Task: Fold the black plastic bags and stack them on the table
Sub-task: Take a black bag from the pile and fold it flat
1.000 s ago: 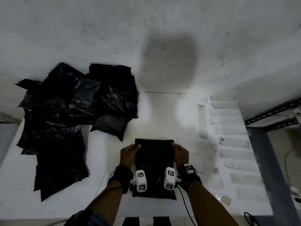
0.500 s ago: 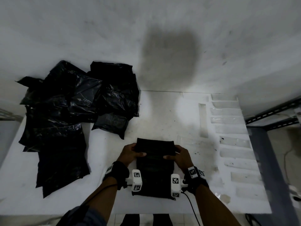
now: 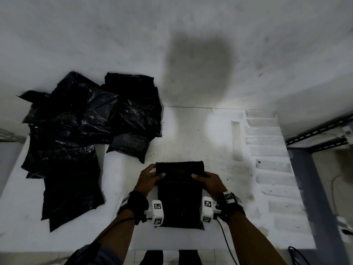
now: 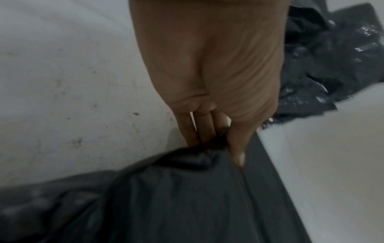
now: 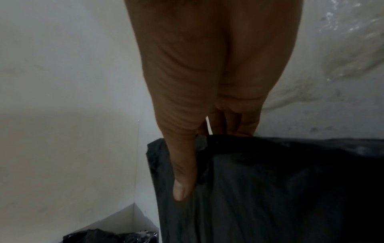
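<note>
My left hand (image 3: 148, 176) and right hand (image 3: 210, 180) each pinch a far corner of the flat, rectangular black plastic bag (image 3: 180, 203), thumbs on top, fingers beneath. It lies at the near middle of the white table (image 3: 191, 134), its long axis running straight away from me, far edge lifted. A crumpled pile of black plastic bags (image 3: 86, 134) lies well apart to my left.

Left of the bag (image 3: 179, 190) in both hands, a pile of black bags (image 3: 80, 134) crowds the tabletop (image 3: 191, 134) — bare white surface lies beyond the bag and to its right, up to the wall (image 3: 114, 35).
</note>
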